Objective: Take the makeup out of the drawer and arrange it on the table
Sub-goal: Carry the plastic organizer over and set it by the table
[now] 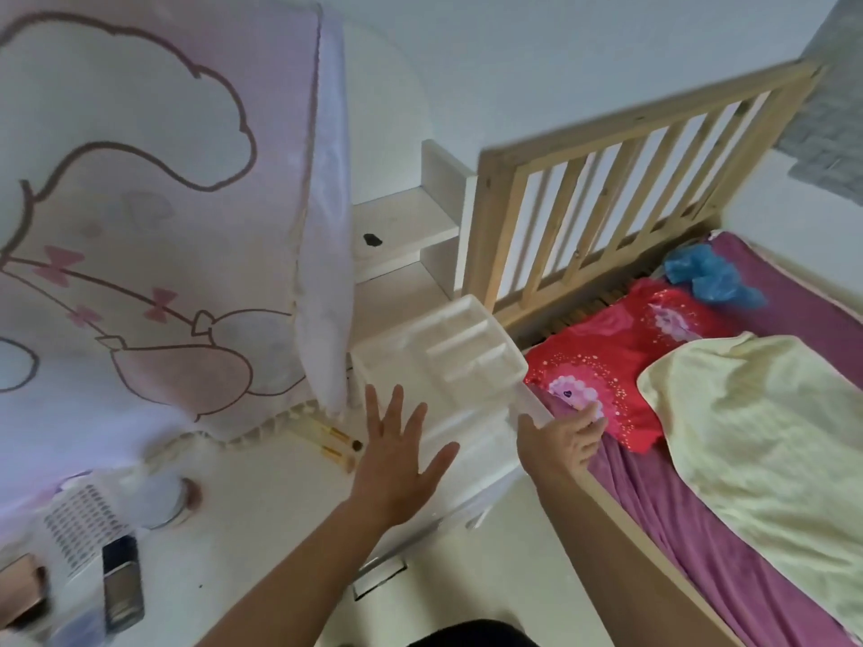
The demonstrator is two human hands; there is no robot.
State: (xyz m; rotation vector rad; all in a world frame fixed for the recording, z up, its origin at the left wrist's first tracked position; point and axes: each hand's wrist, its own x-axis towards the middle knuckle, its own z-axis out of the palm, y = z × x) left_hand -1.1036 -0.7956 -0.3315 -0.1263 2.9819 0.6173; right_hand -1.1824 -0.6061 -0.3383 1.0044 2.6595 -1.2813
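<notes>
A white divided organizer tray (448,352) sits at the table's (261,497) bed-side edge; the right hand (560,436) grips its clear corner, the left hand (397,445) hovers spread open, so a tug could likely tip it onto the bed (654,497).

White tray (448,347), red pillow (621,366)

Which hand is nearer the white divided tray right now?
Right. The right hand grips the near right corner of the white divided tray, fingers over its edge. The left hand is open and spread just in front of the tray's near side, not holding it.
</notes>
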